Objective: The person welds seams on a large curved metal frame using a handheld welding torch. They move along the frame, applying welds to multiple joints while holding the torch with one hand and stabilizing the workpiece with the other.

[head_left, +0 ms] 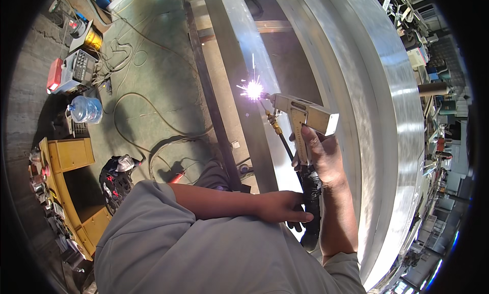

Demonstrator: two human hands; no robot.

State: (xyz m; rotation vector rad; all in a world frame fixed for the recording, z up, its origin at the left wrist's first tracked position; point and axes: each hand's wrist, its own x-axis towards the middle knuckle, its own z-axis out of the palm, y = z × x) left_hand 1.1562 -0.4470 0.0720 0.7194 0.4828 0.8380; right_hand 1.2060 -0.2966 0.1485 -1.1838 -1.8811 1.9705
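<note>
My right hand (326, 154) is closed round the grip of a handheld welding gun (308, 113), thumb resting along its side. At the gun's tip, a bright violet-white spark (253, 89) flares against a long silvery metal bar (243, 26), and its glare hides the exact contact spot. Beside the nozzle, a thin wire guide with a brass fitting (273, 122) leads back into a black hose. Below the grip hangs a thick black-wrapped cable (311, 192). My left hand (280, 206) is closed on that cable, its thumb across it; the other fingers are partly hidden.
Wide curved metal sections (351, 90) run along my right. On the left floor are looping hoses (135, 95), a water jug (85, 109), a machine with a control panel (79, 70), a yellow desk (71, 155) and a black bag (119, 179). Scrap pieces (397, 11) lie at far right.
</note>
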